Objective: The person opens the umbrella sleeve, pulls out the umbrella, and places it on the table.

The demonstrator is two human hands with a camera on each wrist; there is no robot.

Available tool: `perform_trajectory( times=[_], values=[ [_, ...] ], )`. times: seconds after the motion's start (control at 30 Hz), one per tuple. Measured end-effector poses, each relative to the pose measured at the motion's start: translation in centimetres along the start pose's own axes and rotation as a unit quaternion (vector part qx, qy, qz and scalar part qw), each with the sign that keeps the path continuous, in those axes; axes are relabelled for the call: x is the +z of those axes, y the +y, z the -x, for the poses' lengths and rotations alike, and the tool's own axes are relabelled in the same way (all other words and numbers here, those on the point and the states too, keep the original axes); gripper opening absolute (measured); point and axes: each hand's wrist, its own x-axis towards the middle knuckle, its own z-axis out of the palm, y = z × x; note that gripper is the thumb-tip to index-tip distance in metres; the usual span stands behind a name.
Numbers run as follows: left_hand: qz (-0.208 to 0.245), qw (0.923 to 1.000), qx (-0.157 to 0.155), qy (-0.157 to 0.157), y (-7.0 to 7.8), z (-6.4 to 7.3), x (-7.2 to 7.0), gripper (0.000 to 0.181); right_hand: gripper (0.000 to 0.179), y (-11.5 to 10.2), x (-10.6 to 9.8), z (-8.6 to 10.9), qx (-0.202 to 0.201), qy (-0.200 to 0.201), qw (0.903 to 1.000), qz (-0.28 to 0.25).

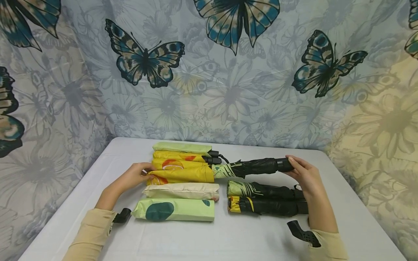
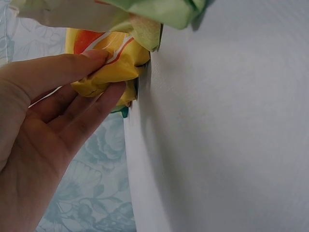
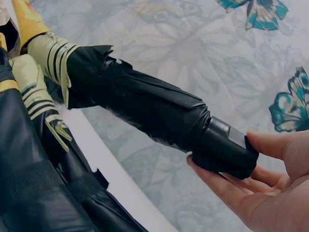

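My right hand (image 1: 305, 177) grips the black handle (image 3: 227, 145) of a folded umbrella (image 1: 258, 167), black with a striped pale-green end. That green end meets the right end of a yellow umbrella sleeve (image 1: 183, 175) with orange fruit prints; how far it sits inside is hard to tell. At the sleeve's left end, my left hand (image 1: 133, 177) pinches the yellow fabric (image 2: 116, 67) between thumb and fingers. Just behind lie more yellow fruit-print covers (image 1: 179, 164), with black handle ends (image 1: 213, 160) showing at their right.
In front of the yellow sleeve lie a cream sleeve (image 1: 183, 190) and a light-green one (image 1: 192, 210) with dark-green spots. Another light-green cover (image 1: 181, 147) is at the back. Two folded umbrellas, one green-and-black (image 1: 271, 191), one yellow-and-black (image 1: 267, 205), lie on the white table (image 1: 228, 239) near my right forearm.
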Motion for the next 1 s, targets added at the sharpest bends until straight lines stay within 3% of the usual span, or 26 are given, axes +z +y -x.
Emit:
perform_trajectory(
  times=[0.53, 1.0],
  values=[
    [-0.01, 0.9999, 0.008, 0.004, 0.0, 0.0, -0.1, 0.019, 0.015, -0.1, -2.4, 0.1, 0.016, 0.011, 0.9993, -0.031],
    [-0.01, 0.9999, 0.007, 0.0, -0.1, 0.0, -0.1, 0.018, 0.01, 0.5, -4.3, 0.1, 0.058, 0.017, 0.9981, 0.013]
  ],
)
